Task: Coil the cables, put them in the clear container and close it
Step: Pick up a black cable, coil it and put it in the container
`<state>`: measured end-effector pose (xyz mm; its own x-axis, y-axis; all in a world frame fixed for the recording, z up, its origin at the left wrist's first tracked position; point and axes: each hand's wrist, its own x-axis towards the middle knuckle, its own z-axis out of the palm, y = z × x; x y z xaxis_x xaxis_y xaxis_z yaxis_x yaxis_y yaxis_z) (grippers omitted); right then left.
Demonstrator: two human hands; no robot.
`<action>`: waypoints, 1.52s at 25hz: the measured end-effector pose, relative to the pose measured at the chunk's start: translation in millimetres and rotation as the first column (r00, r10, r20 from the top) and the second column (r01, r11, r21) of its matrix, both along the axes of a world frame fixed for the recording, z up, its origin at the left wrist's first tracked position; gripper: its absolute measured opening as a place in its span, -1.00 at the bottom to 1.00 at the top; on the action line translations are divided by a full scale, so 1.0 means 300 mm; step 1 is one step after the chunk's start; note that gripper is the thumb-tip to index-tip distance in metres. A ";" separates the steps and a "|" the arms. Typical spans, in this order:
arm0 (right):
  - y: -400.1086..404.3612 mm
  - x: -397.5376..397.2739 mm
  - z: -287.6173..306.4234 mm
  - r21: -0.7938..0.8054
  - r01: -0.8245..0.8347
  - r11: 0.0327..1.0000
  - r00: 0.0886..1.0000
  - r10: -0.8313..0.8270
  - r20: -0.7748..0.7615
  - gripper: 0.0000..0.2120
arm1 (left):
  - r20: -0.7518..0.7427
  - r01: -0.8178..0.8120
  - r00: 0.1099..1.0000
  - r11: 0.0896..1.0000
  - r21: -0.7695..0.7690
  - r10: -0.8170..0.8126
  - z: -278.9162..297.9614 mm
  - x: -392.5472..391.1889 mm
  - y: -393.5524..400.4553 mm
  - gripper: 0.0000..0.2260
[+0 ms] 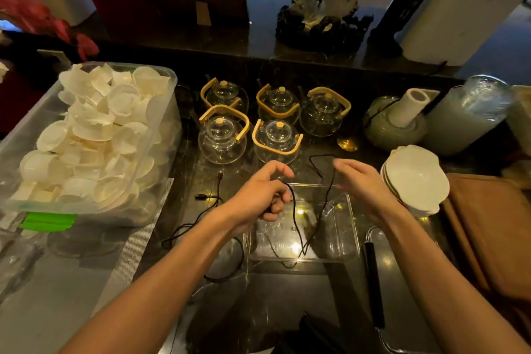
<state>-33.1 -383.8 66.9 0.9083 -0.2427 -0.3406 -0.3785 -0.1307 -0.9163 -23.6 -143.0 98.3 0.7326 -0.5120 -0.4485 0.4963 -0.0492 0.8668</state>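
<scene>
A thin black cable (296,218) hangs in a long loop from my left hand (264,195), which is closed around it above the clear container (349,238). The loop dips down into the container, then rises toward my right hand (365,184). That hand is spread open beside the cable's upper strand, and whether it touches the strand is unclear. The cable's free end (317,171) curls over the counter behind the container. A second black cable (201,215) lies loose on the dark counter to the left, with its plugs near my left wrist.
Several glass teapots (277,138) with wooden handles stand just behind the hands. A big plastic bin of white shells (86,138) fills the left. Stacked shell plates (416,178) sit at right, beside a brown cloth (488,227). A clear lid with a black handle (373,282) lies right of the container.
</scene>
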 end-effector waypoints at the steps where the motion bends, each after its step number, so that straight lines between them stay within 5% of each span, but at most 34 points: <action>1: 0.019 -0.015 0.025 -0.083 -0.184 0.979 0.980 0.190 0.064 -0.80 | -0.019 -0.029 0.999 0.998 -0.050 0.028 0.003 -0.006 -0.010 -0.77; 4: 0.112 -0.049 0.077 0.019 -0.511 0.859 0.855 0.505 0.120 -0.72 | -0.109 -0.089 0.992 0.950 -0.299 0.058 0.012 -0.005 -0.010 -0.73; 7: 0.168 -0.052 0.099 0.321 -0.412 0.852 0.911 0.381 0.158 -0.73 | -0.179 -0.154 0.981 0.841 -0.519 0.068 0.013 0.009 0.022 -0.58; 12: 0.211 -0.067 0.091 0.213 -0.384 0.899 0.919 0.348 0.187 -0.84 | 0.092 -0.217 0.961 0.915 -0.341 0.262 0.000 -0.013 0.014 -0.79; 15: 0.251 -0.095 0.085 0.341 -0.413 0.844 0.910 0.373 0.180 -0.86 | 0.138 -0.317 0.924 0.915 -0.251 0.358 -0.001 -0.016 0.002 -0.70; 21: 0.304 -0.139 0.037 0.409 -0.488 0.771 0.870 0.470 0.152 -0.79 | -0.043 -0.314 0.946 0.875 -0.369 0.322 0.009 -0.019 -0.030 -0.56; 25: 0.283 -0.147 -0.022 0.448 -0.420 0.789 0.873 0.486 -0.039 -0.56 | -0.224 -0.329 0.943 0.779 -0.534 0.245 0.025 -0.008 0.000 -0.55; 29: 0.176 -0.093 -0.040 0.442 -0.585 0.680 0.720 0.687 -0.102 -0.64 | -0.273 -0.168 0.962 0.777 -0.606 -0.005 0.032 -0.024 0.041 -0.54; 34: 0.110 0.029 0.055 0.296 -0.562 0.773 0.762 0.622 -0.179 -0.61 | -0.235 0.085 0.955 0.930 -0.358 -0.178 -0.023 -0.051 0.035 -0.50; 38: 0.177 0.036 0.136 0.065 -0.518 0.853 0.833 0.520 -0.187 -0.65 | -0.272 -0.075 0.962 0.982 -0.172 0.026 -0.059 -0.055 -0.018 -0.53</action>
